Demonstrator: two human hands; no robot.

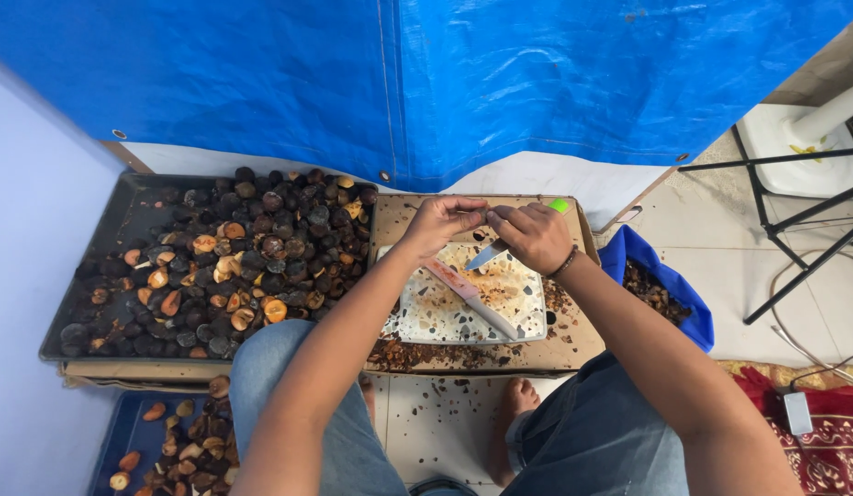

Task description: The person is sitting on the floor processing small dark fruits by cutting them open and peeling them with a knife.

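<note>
The left hand (437, 223) and right hand (534, 235) meet fingertip to fingertip above a speckled tile (500, 308) that lies on a flat cardboard sheet (573, 344). The left hand's fingers pinch something small at the point where the 2 hands touch; it is too hidden to name, perhaps 1 of the dark nuts. The right hand is closed around a small knife with a green handle (559, 206), its blade (486, 256) pointing down and toward the left hand. Just below both hands a second knife (471, 296) rests loose on the tile, touched by neither. Left of the left hand, a metal tray (133, 207) holds a heap of dark round nuts (252, 257). To the right of the right forearm sits a blue bag (670, 294) with brown scraps inside.
</note>
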